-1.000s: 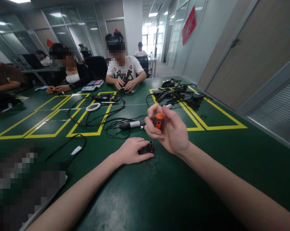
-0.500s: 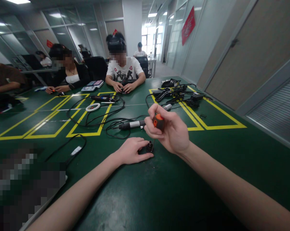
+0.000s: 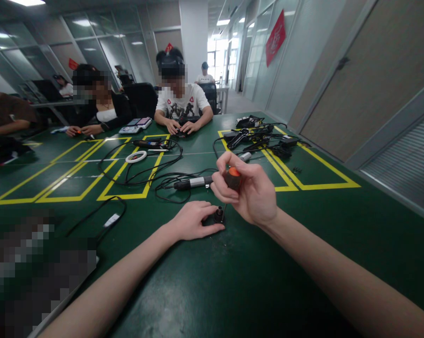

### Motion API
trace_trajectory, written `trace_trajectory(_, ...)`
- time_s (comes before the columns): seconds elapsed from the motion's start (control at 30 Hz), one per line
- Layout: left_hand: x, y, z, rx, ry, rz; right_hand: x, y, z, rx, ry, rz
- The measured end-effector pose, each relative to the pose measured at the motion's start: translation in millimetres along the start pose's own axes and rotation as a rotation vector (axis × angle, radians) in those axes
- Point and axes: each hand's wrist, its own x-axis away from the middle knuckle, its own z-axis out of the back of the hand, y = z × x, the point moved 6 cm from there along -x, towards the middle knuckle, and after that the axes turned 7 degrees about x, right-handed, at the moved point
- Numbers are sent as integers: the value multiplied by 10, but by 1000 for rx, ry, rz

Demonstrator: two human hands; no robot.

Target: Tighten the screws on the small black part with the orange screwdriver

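Note:
A screwdriver (image 3: 233, 180) with an orange and dark handle is gripped by my right hand (image 3: 254, 190), its thin shaft pointing down. The shaft reaches a small black part with a round upright collar (image 3: 219, 215) on the table. My left hand (image 3: 194, 220) lies low on the tabletop and pinches that part between thumb and fingers. The screwdriver's tip is too small to make out, and my left fingers cover some of the part.
On the green table (image 3: 198, 291), a grey and black cylindrical tool (image 3: 193, 183) lies with coiled cables beyond my hands. A white tape ring (image 3: 136, 157) is further left. Black tools and cables (image 3: 257, 136) pile up at the back right. A person (image 3: 182, 103) sits opposite.
The screwdriver's handle has turned in my right fingers, so its orange patch shows differently. Both hands stay in the same place.

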Motion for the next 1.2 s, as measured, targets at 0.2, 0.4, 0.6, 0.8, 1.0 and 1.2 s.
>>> trace_trajectory(0.2, 5, 1, -4, 5, -11, 2, -19, -1, 35, 94, 11, -20)
trace_trajectory(0.4, 3, 5, 4, 5, -8, 9, -11, 16, 21, 16, 11, -24)
trace_trajectory(0.6, -1, 7, -2, -2, -7, 7, -6, 10, 11, 28, 16, -18)
trace_trajectory(0.8, -2, 6, -2, 8, -19, 14, -26, 6, 15, 52, 18, -24)
trace_trajectory(1.0, -5, 10, 6, -4, -16, 16, -11, 23, 42, 19, 46, -18)
trace_trajectory(1.2, -3, 14, 4, 17, -26, 17, -27, 2, 57, 55, 43, 10)
